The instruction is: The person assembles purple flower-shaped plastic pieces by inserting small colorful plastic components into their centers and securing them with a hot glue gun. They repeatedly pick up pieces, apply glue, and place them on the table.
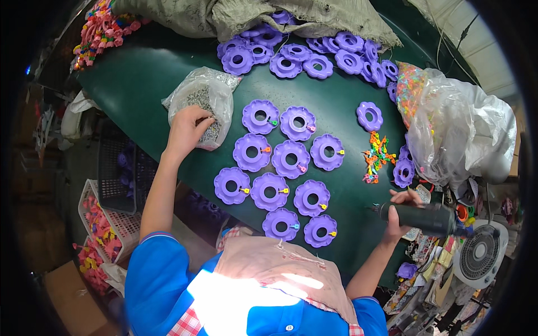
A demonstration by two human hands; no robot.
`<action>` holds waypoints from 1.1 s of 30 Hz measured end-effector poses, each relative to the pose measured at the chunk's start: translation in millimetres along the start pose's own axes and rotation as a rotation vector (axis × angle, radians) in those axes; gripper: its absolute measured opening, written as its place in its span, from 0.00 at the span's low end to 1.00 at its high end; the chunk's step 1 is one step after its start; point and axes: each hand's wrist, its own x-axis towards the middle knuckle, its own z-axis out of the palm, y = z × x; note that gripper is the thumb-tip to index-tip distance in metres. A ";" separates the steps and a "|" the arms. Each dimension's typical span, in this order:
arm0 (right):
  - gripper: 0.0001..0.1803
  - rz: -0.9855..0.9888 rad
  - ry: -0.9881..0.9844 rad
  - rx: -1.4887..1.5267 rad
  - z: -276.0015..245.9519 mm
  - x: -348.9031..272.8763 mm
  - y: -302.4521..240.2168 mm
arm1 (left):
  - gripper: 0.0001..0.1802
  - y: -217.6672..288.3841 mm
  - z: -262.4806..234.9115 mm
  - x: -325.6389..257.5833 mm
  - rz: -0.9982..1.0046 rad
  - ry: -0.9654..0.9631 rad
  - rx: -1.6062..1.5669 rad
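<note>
My left hand (192, 126) reaches into the mouth of a clear plastic bag (175, 99) filled with small grey metal screws (212, 132). Its fingers are pinched together at the screws, and what they hold is too small to make out. On the right, my right hand (399, 215) is wrapped round a black electric screwdriver (421, 219), its bit pointing left over the table. Between the hands, several purple scalloped plastic rings (251, 152) lie in rows, each with a small coloured plastic clip (265, 149) beside its centre hole.
A pile of loose coloured clips (379, 157) lies right of the rows, below a single purple ring (369, 116). More purple rings spill from a woven sack (246, 17) at the back. A clear bag of clips (413, 95) and a fan (481, 253) stand right; crates (120, 224) stand left.
</note>
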 end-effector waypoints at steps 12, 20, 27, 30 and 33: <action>0.36 0.104 -0.157 0.565 39.1 16.9 -57.7 | 0.05 -5.7 -6.5 -6.2 -0.047 0.122 0.092; 0.27 -0.040 -0.090 0.579 76.7 19.9 -64.7 | 0.06 -7.7 -6.5 -6.8 -0.224 0.208 -0.010; 0.26 -0.151 -0.115 0.513 92.2 25.4 -66.6 | 0.07 -3.5 -10.5 -10.0 -0.272 0.167 0.043; 0.26 -0.151 -0.094 0.542 108.3 23.8 -69.0 | 0.08 80.4 22.6 -19.7 0.018 -0.070 -0.088; 0.26 -0.147 -0.134 0.593 130.3 24.3 -78.4 | 0.09 135.2 77.5 -42.8 0.308 -0.258 -0.289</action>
